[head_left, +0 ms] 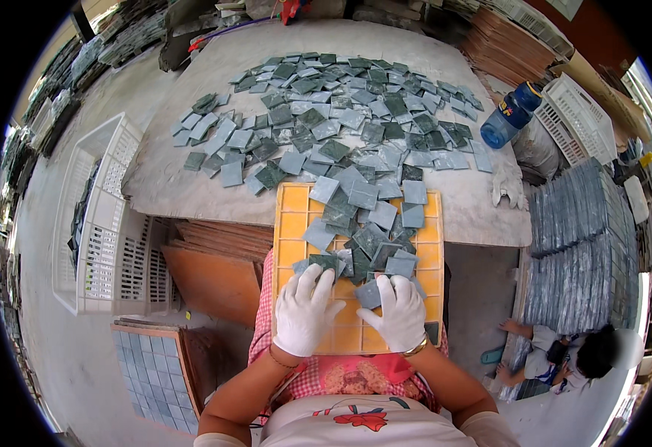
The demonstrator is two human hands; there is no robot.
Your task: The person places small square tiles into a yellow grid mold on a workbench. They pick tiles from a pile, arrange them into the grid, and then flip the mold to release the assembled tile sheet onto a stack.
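A yellow grid tray [285,237] rests on my lap against the table edge, with loose square stone tiles [363,194] in grey and dark green heaped over its upper and middle part. My left hand [301,313], in a white glove, reaches over the tray's left side. Its fingertips touch a dark green tile [324,262], and the thumb stands apart. Also gloved, my right hand [398,316] is over the tray's right side, with a grey tile [368,296] between thumb and fingers. One dark tile [433,332] sits in the lower right corner compartment.
Many loose tiles [326,123] cover the table [192,190]. A blue water jug [511,115] and a glove [508,190] lie at its right. White crates [110,246] stand at left, above a tile-filled panel [154,372]. Beside stacked tiles [575,246], a person [564,357] crouches.
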